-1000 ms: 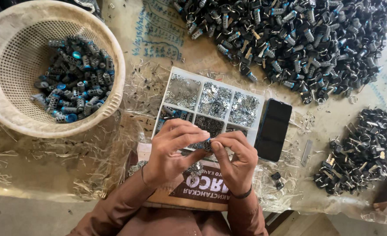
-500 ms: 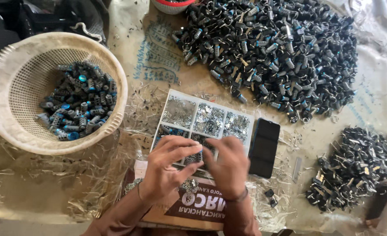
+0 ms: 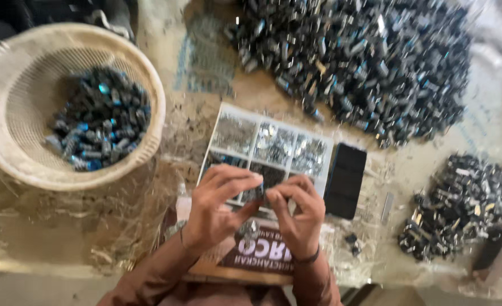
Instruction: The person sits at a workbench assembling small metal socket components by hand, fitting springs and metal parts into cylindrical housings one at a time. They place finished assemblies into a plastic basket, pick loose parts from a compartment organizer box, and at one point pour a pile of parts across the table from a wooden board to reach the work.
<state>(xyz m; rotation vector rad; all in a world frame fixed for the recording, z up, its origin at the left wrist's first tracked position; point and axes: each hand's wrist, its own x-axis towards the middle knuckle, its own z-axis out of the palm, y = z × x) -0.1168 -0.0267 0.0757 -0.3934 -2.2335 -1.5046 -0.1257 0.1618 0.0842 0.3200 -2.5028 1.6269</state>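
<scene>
Fingertips of my left hand (image 3: 219,207) and right hand (image 3: 297,212) pinch one small dark part (image 3: 260,191) at the divided tray's (image 3: 222,122) six o'clock edge; it looks light, rigid, easily dropped, so I'd grip its ends

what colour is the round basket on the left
Cream-white basket, slotted walls, clearest in the head view.

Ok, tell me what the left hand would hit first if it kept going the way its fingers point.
Probably the right hand: the left hand points its fingers across at it, fingertips nearly meeting around a small dark part. Depth is unclear.
</scene>
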